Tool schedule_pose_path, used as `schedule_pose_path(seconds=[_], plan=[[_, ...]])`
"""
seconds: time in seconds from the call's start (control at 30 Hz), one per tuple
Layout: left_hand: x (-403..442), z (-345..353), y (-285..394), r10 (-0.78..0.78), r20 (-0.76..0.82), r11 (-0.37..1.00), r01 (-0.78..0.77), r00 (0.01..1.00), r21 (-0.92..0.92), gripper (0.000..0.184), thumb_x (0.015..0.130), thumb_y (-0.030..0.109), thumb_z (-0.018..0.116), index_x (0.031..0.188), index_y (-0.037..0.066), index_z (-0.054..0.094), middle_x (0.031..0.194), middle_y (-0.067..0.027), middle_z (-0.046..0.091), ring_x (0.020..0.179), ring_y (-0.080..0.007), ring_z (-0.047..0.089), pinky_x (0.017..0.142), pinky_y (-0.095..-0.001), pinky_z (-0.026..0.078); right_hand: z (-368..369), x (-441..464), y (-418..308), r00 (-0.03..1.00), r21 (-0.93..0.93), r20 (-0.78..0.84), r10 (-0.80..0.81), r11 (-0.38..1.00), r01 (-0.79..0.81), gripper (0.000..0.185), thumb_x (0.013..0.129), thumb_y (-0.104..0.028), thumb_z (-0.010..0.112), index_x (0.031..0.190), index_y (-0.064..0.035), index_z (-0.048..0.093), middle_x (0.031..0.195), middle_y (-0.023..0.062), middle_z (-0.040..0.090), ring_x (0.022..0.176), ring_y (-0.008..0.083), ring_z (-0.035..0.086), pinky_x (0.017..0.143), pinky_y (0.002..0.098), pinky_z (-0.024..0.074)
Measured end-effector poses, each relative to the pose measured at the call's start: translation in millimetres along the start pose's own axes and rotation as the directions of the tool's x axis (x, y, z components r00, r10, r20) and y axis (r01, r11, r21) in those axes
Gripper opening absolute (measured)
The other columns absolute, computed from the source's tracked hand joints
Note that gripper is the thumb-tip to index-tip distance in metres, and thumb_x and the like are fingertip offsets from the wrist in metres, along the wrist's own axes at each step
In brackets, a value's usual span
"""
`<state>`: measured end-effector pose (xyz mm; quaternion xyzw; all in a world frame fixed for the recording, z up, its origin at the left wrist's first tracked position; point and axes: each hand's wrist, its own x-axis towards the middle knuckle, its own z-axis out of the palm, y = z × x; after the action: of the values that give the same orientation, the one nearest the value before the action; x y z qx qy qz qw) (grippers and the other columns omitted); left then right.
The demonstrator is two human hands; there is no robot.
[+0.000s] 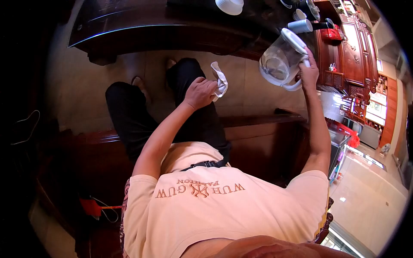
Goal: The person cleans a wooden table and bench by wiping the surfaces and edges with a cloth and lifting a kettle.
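Observation:
A clear pitcher (pixel 275 64) with a white lid and a white handle is in my right hand (pixel 309 71), whose fingers wrap round the handle. It is held out to the right, tilted, near the table edge. No liquid can be made out inside it. My left hand (pixel 201 92) is closed on a crumpled white cloth (pixel 220 82), which sticks out past the fingers above my knee. A gap of floor separates the cloth from the pitcher.
Ahead is a dark wooden table (pixel 129 26) with a white bowl (pixel 230 6) and a white cylindrical container (pixel 300 26) on it. I sit on a dark wooden bench (pixel 258 142). A carved wooden cabinet (pixel 355 56) stands at the right. A red item (pixel 90 207) lies at lower left.

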<state>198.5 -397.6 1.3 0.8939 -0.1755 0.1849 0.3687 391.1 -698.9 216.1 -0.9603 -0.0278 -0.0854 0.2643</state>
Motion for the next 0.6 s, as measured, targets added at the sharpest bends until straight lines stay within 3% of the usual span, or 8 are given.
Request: schedule_pose_path(seconds=[0.1, 0.13, 0.23, 0.3, 0.5, 0.53, 0.57, 0.6], plan=[[0.3, -0.2, 0.3, 0.004, -0.012, 1.0, -0.004, 1.0, -0.006, 0.019, 0.074, 0.016, 0.067, 0.085, 0.013, 0.052, 0.08, -0.0044, 0.063, 0.081, -0.0213, 0.063, 0.084, -0.0331, 0.044, -14.2, 5.3, -18.2, 0.994, 0.205, -0.108, -0.026, 0.978, 0.048, 0.063, 0.077, -0.002, 0.059, 0.136, -0.0229, 0.059, 0.113, 0.0068, 0.069, 0.087, 0.0137, 0.065, 0.074, 0.0268, 0.0525], [1.0, -1.0, 0.2, 0.006, -0.015, 1.0, -0.006, 1.0, -0.006, 0.019, 0.074, 0.015, 0.067, 0.085, 0.013, 0.052, 0.08, -0.0044, 0.063, 0.081, -0.0212, 0.063, 0.084, -0.0331, 0.044, -19.9, 6.2, -39.1, 0.993, 0.245, -0.118, 0.016, 0.969, 0.013, 0.063, 0.077, 0.0, 0.06, 0.136, -0.0218, 0.058, 0.104, 0.0062, 0.069, 0.067, 0.0114, 0.062, 0.056, 0.025, 0.0502], [2.3, -2.9, 0.9, 0.016, -0.023, 0.999, -0.017, 1.0, -0.037, 0.02, 0.072, 0.014, 0.067, 0.085, 0.012, 0.051, 0.08, -0.0042, 0.062, 0.081, -0.0213, 0.063, 0.083, -0.0336, 0.044, -21.0, 37.3, -54.6, 0.993, 0.299, -0.114, -0.03, 0.952, 0.063, 0.063, 0.077, -0.001, 0.061, 0.136, -0.0225, 0.058, 0.094, 0.0055, 0.069, 0.052, 0.01, 0.053, 0.046, 0.0256, 0.045], [1.1, 0.6, -0.7, 0.016, -0.005, 0.999, -0.016, 1.0, -0.029, 0.021, 0.072, 0.014, 0.067, 0.086, 0.012, 0.051, 0.081, -0.0043, 0.062, 0.08, -0.0217, 0.062, 0.083, -0.0343, 0.044, -6.6, 66.3, -63.2, 0.989, 0.363, -0.111, -0.098, 0.922, 0.133, 0.061, 0.078, -0.003, 0.061, 0.136, -0.0246, 0.058, 0.087, 0.0034, 0.066, 0.051, 0.0103, 0.054, 0.046, 0.0264, 0.0456], [0.4, 0.6, 0.8, -0.008, -0.002, 1.0, 0.008, 1.0, -0.029, 0.024, 0.071, 0.014, 0.069, 0.089, 0.012, 0.053, 0.086, -0.005, 0.064, 0.083, -0.021, 0.063, 0.086, -0.0338, 0.044, 84.8, 185.3, -52.9, 0.887, 0.229, -0.376, -0.267, 0.901, 0.369, 0.061, 0.073, -0.021, 0.07, 0.133, -0.0284, 0.059, 0.103, 0.0108, 0.073, 0.088, 0.021, 0.068, 0.082, 0.0322, 0.0517], [1.6, -0.3, 0.5, 0.013, -0.024, 1.0, -0.013, 1.0, -0.018, 0.025, 0.071, 0.014, 0.069, 0.091, 0.011, 0.054, 0.089, -0.0056, 0.065, 0.084, -0.0207, 0.064, 0.087, -0.0336, 0.045, 91.7, 178.1, -79.4, 0.855, 0.154, -0.431, -0.288, 0.91, 0.384, 0.058, 0.075, -0.006, 0.065, 0.131, -0.0228, 0.063, 0.104, 0.0056, 0.07, 0.08, 0.012, 0.064, 0.071, 0.0242, 0.0523], [1.5, -0.5, 0.5, 0.011, -0.023, 1.0, -0.012, 1.0, -0.026, 0.025, 0.071, 0.014, 0.069, 0.091, 0.011, 0.054, 0.088, -0.0059, 0.064, 0.084, -0.0217, 0.064, 0.087, -0.0346, 0.045, 109.9, 195.3, -79.9, 0.778, 0.072, -0.52, -0.352, 0.89, 0.451, 0.059, 0.074, -0.01, 0.067, 0.132, -0.0221, 0.062, 0.105, 0.0058, 0.071, 0.08, 0.0124, 0.066, 0.071, 0.0273, 0.0533], [2.3, -1.9, 1.8, 0.007, -0.022, 0.999, -0.007, 1.0, -0.033, 0.026, 0.072, 0.013, 0.069, 0.092, 0.01, 0.054, 0.086, -0.0062, 0.063, 0.084, -0.0226, 0.064, 0.087, -0.0356, 0.045, 119.4, 206.8, -87.5, 0.837, 0.166, -0.487, -0.25, 0.914, 0.37, 0.06, 0.074, -0.011, 0.068, 0.132, -0.0218, 0.061, 0.105, 0.0061, 0.071, 0.079, 0.0137, 0.066, 0.072, 0.0297, 0.0536]])
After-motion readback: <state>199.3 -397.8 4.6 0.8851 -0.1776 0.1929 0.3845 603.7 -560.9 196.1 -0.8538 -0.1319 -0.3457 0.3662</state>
